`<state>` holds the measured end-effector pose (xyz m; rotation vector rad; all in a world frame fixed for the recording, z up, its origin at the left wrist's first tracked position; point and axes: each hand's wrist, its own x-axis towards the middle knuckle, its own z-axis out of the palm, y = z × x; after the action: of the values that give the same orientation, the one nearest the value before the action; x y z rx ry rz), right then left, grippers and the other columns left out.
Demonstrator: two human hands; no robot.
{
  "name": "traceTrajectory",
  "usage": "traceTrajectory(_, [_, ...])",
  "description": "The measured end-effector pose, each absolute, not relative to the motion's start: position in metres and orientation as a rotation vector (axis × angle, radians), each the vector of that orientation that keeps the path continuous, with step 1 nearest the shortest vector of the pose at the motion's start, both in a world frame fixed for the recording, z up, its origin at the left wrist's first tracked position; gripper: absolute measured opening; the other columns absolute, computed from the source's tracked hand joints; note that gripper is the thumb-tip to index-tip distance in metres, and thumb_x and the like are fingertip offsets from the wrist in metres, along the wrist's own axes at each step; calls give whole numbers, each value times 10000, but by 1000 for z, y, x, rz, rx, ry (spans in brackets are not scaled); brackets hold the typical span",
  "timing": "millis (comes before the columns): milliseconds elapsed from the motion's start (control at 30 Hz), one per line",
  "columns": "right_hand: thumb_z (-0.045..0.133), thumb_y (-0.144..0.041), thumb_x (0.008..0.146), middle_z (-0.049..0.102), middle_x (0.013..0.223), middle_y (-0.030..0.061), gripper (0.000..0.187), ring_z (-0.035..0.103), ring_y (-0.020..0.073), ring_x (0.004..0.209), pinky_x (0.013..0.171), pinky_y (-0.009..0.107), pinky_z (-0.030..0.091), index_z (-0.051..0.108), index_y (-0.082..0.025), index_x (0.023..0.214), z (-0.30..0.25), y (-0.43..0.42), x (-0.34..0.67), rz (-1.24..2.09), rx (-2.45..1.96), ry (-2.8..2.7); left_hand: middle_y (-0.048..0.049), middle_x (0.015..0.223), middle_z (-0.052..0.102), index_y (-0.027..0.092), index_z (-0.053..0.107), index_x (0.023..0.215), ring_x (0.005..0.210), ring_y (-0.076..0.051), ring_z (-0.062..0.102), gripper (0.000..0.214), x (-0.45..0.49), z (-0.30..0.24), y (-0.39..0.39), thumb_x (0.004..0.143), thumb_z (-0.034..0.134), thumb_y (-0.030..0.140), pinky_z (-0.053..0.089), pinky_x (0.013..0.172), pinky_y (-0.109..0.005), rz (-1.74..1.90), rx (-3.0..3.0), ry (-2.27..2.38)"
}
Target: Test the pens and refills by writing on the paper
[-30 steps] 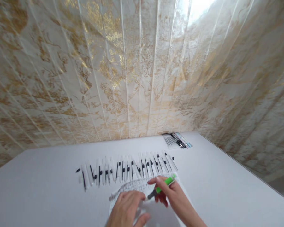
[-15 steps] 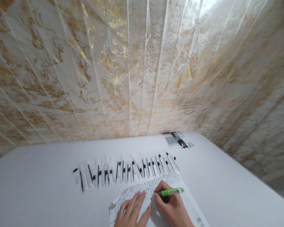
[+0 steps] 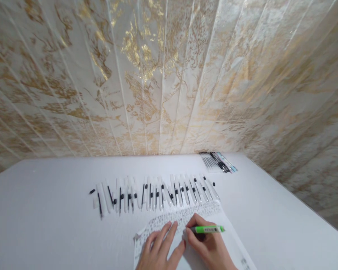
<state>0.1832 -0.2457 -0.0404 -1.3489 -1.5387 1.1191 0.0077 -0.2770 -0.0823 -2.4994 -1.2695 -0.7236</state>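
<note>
A green pen (image 3: 210,229) with a dark grip is pinched in my right hand (image 3: 210,247), its tip down toward a white sheet of paper (image 3: 228,240). Rows of dark handwriting cover the upper part of the sheet; the characters are too small to read. My left hand (image 3: 160,249) lies flat on the paper with its fingers apart, to the left of the pen. The sheet's upper left corner is creased and lifts a little. Both hands hide part of the lower sheet.
Past the paper, a long row of clear pen tubes, dark refills and black caps (image 3: 157,194) lies across the white table (image 3: 45,225). Several more pens and refills (image 3: 219,162) lie side by side at the back right. A gold-patterned curtain (image 3: 146,93) hangs behind the table.
The view has shifted, so the table and its things appear slightly higher and further right. My right hand keeps hold of the pen, and my left hand stays on the paper.
</note>
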Motion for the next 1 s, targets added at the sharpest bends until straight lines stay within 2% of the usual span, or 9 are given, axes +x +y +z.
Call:
traceTrajectory(167, [553,-424,816,407,544,-52,293,333,109,525,501,241,285,491,-190,651,-39,-246,184,1135,-1332,-1529,-74,1340,589,293,613,1188,1218,-244,545,294,4,-85,-276,956,432,293,502,889,-360,-653,-2543,-1193])
traceTrajectory(367, [567,-387,818,428,569,-46,260,357,111,545,514,238,303,519,-180,668,-39,-245,185,1157,-1305,-1496,-73,1324,602,284,630,1126,1218,-254,542,252,11,-84,-279,961,440,267,479,905,-399,-726,-2510,-1307])
traceTrajectory(600, [550,-445,817,415,562,-43,298,341,121,542,518,254,287,500,-197,659,-39,-245,185,1113,-1328,-1500,-71,1324,602,294,635,1116,1214,-258,545,249,11,-85,-279,965,438,274,470,904,-396,-754,-2516,-1317])
traceTrajectory(1000, [592,-331,797,430,571,-52,219,369,110,551,526,240,296,526,-177,656,-36,-247,186,1156,-1321,-1404,-62,1344,585,301,620,1135,1243,-245,515,252,8,-81,-280,969,432,282,449,919,-387,-691,-2542,-1312])
